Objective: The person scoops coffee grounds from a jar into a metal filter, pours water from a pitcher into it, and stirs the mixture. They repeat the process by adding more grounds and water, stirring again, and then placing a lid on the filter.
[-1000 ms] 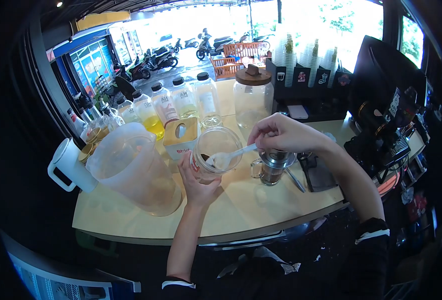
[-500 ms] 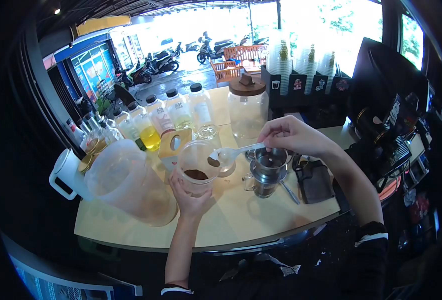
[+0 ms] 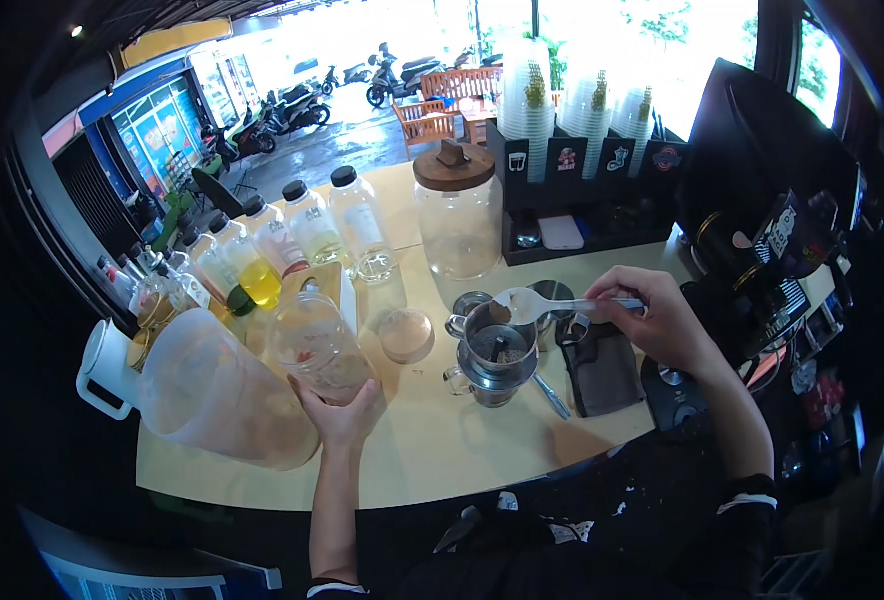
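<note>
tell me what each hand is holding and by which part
The left hand holds the clear jar near its base; the right hand holds the white spoon by its handle, toward the end away from the bowl.

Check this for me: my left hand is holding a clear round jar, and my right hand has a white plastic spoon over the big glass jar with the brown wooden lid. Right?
Wrong spot: the head view shows the white plastic spoon at the rim of the silver round metal filter. Your right hand does hold it, and your left hand holds the clear round jar.
</note>
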A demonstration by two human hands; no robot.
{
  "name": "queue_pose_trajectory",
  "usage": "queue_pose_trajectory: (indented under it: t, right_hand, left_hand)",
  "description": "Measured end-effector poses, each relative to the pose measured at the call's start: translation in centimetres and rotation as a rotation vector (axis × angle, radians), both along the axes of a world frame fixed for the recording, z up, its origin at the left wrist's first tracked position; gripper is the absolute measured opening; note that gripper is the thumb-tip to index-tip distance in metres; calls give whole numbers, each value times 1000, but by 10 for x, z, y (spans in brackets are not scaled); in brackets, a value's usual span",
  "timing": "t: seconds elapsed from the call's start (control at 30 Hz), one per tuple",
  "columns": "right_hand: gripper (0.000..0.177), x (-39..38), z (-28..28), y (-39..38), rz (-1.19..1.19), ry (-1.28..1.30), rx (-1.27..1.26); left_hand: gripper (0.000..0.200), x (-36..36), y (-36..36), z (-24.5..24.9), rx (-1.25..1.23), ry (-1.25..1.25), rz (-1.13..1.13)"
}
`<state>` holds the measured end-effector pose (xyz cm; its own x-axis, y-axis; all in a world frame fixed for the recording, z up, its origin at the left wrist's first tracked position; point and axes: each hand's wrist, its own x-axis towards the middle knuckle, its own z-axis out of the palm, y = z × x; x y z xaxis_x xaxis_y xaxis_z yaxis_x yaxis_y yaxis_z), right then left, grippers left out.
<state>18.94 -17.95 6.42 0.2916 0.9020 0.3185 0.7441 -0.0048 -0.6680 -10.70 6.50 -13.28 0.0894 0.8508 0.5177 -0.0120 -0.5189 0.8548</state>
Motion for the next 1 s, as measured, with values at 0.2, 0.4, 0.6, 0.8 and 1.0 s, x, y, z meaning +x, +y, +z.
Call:
queue_pose_trajectory:
  t: [0.2,0.4,0.6,0.8,1.0]
  right_hand:
    - [9,-4,-7,-1,-22,-29,24]
    - [9,2,-21,3,-14,-33,63]
    - [10,0,-20,2,-21,-30,102]
    - [10,0,-20,2,-5,-59,95]
    - [11,5,-19,-1,-5,12,54]
  left_hand:
    - [109,-5,13,-17,21,39,16]
    - [115,-6,16,-21,1,52,59]
    - [115,-7,16,-20,21,122,78]
    - [115,-6,17,-21,29,102,79]
    - [116,-9,20,-24,42,167,112]
